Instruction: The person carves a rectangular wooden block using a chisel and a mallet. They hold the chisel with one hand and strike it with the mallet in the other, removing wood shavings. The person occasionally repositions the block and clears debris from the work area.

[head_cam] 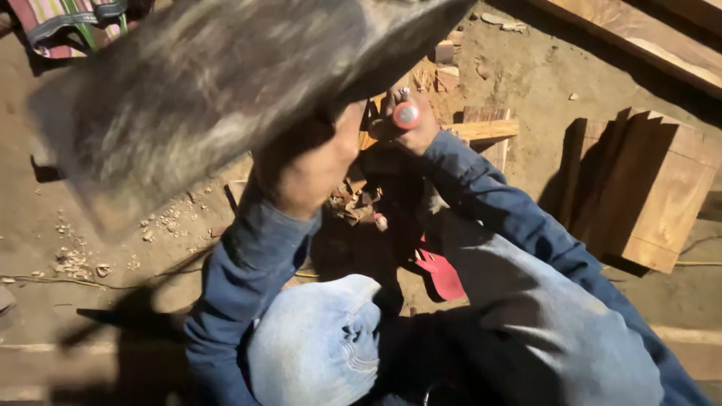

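Chisel (pixel 405 114) upright in right-hand (pixel 410 128) fingers — left hand (pixel 308 169) clamped on raised wooden mallet (pixel 218 83).

mallet (pixel 218 83) motion-blurred, edge-cropped | chisel (pixel 406 114) blade hidden | left hand (pixel 308 169) fingers unclear

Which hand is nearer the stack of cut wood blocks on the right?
Right. The right hand grips a red-capped chisel, closer to the wood blocks. The left hand holds the raised mallet, farther left.

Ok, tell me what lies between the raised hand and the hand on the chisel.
Head view: a heap of wood chips sits on the ground between the left hand and the right hand gripping the chisel.
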Tool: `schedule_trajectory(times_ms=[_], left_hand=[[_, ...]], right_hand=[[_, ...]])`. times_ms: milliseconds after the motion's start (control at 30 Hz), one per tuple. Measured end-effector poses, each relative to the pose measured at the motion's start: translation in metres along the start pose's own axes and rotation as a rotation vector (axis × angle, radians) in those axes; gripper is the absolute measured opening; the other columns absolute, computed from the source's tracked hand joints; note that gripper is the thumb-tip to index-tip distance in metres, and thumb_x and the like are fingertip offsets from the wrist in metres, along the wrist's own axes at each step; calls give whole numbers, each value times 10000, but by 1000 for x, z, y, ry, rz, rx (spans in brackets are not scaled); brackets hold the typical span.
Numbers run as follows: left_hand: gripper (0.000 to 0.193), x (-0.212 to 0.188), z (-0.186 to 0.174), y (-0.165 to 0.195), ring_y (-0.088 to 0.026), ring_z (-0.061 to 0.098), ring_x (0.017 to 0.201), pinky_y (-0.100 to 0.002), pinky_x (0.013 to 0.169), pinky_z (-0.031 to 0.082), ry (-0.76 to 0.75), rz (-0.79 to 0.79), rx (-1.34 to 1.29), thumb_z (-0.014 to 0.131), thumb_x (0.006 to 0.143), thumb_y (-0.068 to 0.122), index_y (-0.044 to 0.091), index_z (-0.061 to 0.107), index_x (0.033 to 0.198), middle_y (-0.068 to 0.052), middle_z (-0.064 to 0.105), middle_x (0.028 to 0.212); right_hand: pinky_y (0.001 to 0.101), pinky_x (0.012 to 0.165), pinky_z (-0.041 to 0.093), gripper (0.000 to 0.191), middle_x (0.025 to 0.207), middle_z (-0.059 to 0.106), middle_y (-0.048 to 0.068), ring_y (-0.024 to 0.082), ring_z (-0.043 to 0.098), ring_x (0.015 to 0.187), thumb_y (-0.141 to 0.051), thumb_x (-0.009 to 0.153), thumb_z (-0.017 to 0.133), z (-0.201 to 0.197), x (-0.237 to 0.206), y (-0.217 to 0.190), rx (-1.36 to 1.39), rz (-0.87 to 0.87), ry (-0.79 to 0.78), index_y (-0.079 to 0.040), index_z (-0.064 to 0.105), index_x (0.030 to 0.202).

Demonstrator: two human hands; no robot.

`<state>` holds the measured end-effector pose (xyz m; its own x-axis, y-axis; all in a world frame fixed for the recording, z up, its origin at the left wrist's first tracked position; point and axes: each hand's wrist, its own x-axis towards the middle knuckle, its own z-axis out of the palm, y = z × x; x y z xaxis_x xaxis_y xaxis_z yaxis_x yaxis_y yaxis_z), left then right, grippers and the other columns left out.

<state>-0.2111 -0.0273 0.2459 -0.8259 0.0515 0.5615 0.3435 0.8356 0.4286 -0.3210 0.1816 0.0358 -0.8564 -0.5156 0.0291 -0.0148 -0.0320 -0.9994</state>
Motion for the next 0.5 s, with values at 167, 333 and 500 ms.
schedule_trajectory(times_ms=[167,333,500], left_hand=[[236,-12,38,-11,-329,609,1102,-466,966,481,-457,-444,-624,590,1010,264,148,653,1205,-124,652,1215],[184,-14,41,-15,-357,685,933,-486,854,530,-322,-55,300,651,934,216,111,718,1069,-129,711,1050],[138,-20,33,-3,-342,711,901,-461,823,552,-54,-140,-201,669,942,212,100,708,1013,-126,723,986]], right_hand=[[374,1139,485,634,1373,641,92,212,611,1280,-42,834,809,-5,1,-3,178,-183,-143,-42,541,1409],[387,1165,449,683,1398,610,112,238,580,1321,-31,834,812,-4,-2,-5,48,-270,-108,-38,516,1450],[372,1127,487,668,1368,624,102,218,602,1281,-40,809,857,-4,-4,19,56,-194,-62,-44,554,1405]])
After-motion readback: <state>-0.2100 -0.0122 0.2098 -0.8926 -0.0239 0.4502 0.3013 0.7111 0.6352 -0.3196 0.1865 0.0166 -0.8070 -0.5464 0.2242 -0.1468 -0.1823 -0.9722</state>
